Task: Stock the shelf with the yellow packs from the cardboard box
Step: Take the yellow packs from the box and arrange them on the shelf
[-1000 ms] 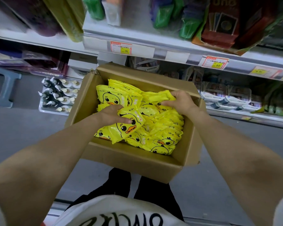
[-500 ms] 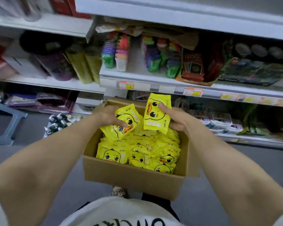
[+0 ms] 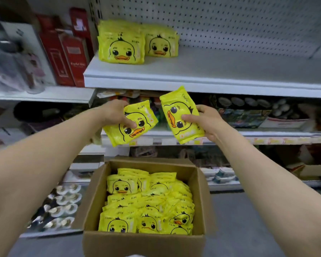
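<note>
Our L hand point(image 3: 117, 114) pinched 1 yellow pack point(image 3: 137, 132), R hand point(image 3: 208, 121) gripped a 2nd pack point(image 3: 185, 134), both up btwn box point(image 3: 143, 243) & shelf point(image 3: 211, 71) | risk: packs looked slick, 1 could slip & drop, or we might knock the shelf stack point(image 3: 121, 47) over.

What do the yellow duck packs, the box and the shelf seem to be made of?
Yellow packs: glossy plastic film, probably; they shine and crinkle. Box: matte brown cardboard, folded flaps. Shelf: likely white-painted metal, given its perforated back panel.

Even, bright overhead light; blurred, curved edges; centre fairly sharp.
</note>
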Demonstrator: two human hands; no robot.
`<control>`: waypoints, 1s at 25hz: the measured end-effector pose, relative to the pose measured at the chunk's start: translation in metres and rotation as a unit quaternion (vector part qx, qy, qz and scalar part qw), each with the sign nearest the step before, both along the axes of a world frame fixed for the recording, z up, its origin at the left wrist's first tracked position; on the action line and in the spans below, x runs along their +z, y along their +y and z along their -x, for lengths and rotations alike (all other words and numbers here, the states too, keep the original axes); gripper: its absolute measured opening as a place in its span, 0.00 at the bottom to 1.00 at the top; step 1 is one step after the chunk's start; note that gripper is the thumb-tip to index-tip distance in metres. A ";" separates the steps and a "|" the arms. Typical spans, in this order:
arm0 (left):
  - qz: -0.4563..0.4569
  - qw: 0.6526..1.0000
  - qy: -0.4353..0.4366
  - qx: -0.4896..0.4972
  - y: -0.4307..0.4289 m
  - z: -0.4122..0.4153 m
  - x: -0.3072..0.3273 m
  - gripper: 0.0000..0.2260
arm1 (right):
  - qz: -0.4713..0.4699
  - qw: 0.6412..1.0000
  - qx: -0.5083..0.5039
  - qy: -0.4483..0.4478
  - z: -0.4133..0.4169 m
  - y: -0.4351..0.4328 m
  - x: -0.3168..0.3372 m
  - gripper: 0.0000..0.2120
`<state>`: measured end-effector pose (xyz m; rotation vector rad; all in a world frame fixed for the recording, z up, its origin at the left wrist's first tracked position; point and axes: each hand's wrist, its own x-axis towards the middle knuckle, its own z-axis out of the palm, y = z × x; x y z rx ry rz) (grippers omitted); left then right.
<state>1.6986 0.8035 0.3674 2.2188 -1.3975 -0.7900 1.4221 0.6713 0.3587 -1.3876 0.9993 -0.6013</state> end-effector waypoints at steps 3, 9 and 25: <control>0.040 0.999 -0.009 -0.030 -0.030 0.008 0.041 0.22 | 0.083 0.996 -0.020 0.008 0.006 -0.024 0.040 0.17; 0.087 0.993 -0.037 -0.076 -0.084 0.022 0.095 0.24 | 0.199 0.979 -0.033 0.023 0.010 -0.086 0.094 0.20; 0.078 0.988 -0.088 -0.104 -0.160 0.040 0.112 0.27 | 0.450 0.871 0.034 0.196 -0.012 -0.184 0.097 0.21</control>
